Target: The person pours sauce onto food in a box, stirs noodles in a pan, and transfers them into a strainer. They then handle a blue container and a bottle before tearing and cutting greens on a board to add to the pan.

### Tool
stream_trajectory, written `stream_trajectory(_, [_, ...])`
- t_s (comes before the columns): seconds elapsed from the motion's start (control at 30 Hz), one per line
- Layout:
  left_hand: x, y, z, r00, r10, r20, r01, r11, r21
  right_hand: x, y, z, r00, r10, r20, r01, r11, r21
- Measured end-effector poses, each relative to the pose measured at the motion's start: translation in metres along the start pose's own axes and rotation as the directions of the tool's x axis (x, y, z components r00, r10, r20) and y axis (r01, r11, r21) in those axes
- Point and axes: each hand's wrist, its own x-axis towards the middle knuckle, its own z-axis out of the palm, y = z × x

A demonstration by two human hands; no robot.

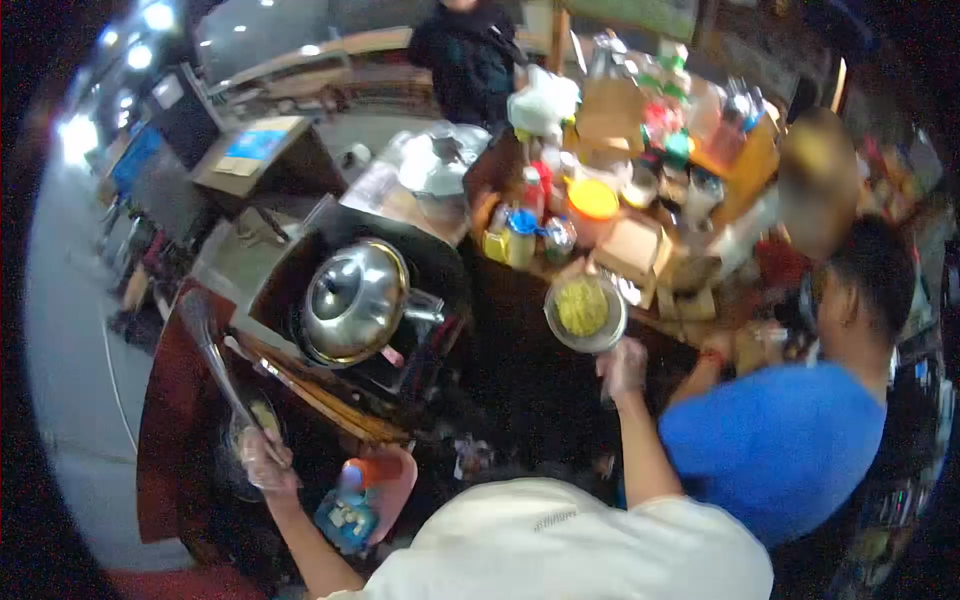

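Noodle-filled round metal bowl [585, 313] sits up in your right hand [622, 367], which is clenched around its near rim or handle; the exact grip is blurred, but the bowl hangs in the air just off the near edge of the cluttered stall counter [640, 250], its yellow contents facing up. Your left hand [265, 462] is closed around the handle of a long metal ladle-like utensil [215, 365], which slants away from you toward the far left, over the dark red-brown surface [170, 440] at the left edge of the cooking station. Whether a clear glove or bag covers that hand you cannot tell from the blur.

Between your two arms, a shiny domed steel pot lid [355, 298] rests tilted on a pot set in the dark stove top, toward its left side. Near your left forearm lies a pink plastic scoop-shaped dish [395, 480], just beside a blue packet [345, 515]. Wooden sticks [320, 395] lie along the near edge of the stove.

On the counter past the bowl stand small jars with blue and yellow lids [520, 235], an orange-lidded round container [593, 205] and a cardboard box [630, 245]. A person in a blue shirt [770, 440] leans in at your right, close to your right arm, and another person in dark clothes [465, 60] stands at the far edge.
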Motion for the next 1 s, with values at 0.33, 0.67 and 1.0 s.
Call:
stream_trajectory(0.33, [-0.020,-0.052,0.125,0.618,0.039,0.785,-0.785,0.077,0.615,-0.011,0.030,-0.005,0.974,0.215,-0.071,-0.210,0.975,0.078])
stream_trajectory(0.67, [0.000,-0.106,0.168,0.610,-0.120,0.783,-0.792,-0.077,0.606,-0.013,0.052,-0.014,0.967,0.228,-0.116,-0.229,0.973,0.002])
stream_trajectory(1.0, [-0.033,-0.065,0.169,0.780,-0.080,0.620,-0.533,0.433,0.726,-0.011,0.053,-0.005,0.985,0.161,-0.068,-0.161,0.987,0.011])
